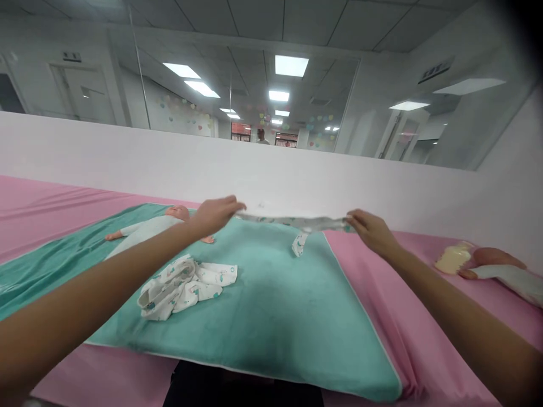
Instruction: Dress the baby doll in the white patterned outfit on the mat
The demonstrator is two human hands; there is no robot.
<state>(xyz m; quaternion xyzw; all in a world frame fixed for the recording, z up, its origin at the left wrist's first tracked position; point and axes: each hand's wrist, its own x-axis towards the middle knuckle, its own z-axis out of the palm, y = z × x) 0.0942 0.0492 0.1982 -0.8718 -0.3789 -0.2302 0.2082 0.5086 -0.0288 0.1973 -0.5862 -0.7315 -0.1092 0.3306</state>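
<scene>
My left hand (218,213) pinches one end of a white baby garment (292,220) with a small green print. The other end is pinched between the fingers of my right hand (369,226). Pulled taut above the teal mat (271,305), the cloth is seen nearly edge-on, so its full shape is hidden. A short sleeve-like piece hangs from its underside. Below my left forearm, a second white printed baby garment (186,287) lies crumpled on the mat. Behind that forearm a baby doll (148,232) in pale clothes lies on its back, partly covered from view.
The mat lies over a pink sheet (365,271). On the right rest a bottle of pale yellow liquid (453,258) and another doll (504,271). A low white wall (169,164) with a large window or mirror (254,79) above bounds the far side.
</scene>
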